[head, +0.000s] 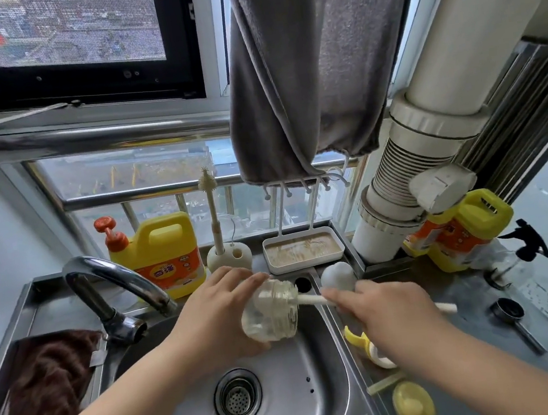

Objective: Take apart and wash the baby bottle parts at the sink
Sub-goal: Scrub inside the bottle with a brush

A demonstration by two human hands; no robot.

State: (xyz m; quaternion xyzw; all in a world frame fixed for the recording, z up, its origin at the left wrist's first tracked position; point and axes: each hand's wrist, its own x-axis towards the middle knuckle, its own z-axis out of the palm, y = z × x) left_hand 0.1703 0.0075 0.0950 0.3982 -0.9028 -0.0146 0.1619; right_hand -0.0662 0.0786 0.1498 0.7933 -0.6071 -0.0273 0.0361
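Observation:
My left hand holds the clear baby bottle body on its side above the steel sink, mouth pointing right. My right hand grips the cream handle of a bottle brush; the brush head is inside the bottle. On the counter to the right lie a yellow bottle collar with handles, a yellow-white round part and a pale straw piece. A white dome cap sits at the sink's back right corner.
The faucet arches over the sink's left. A brown cloth lies left. Yellow detergent jug, nipple brush in stand, drying tray stand behind. A second yellow jug, a black measuring scoop and a spray bottle sit right.

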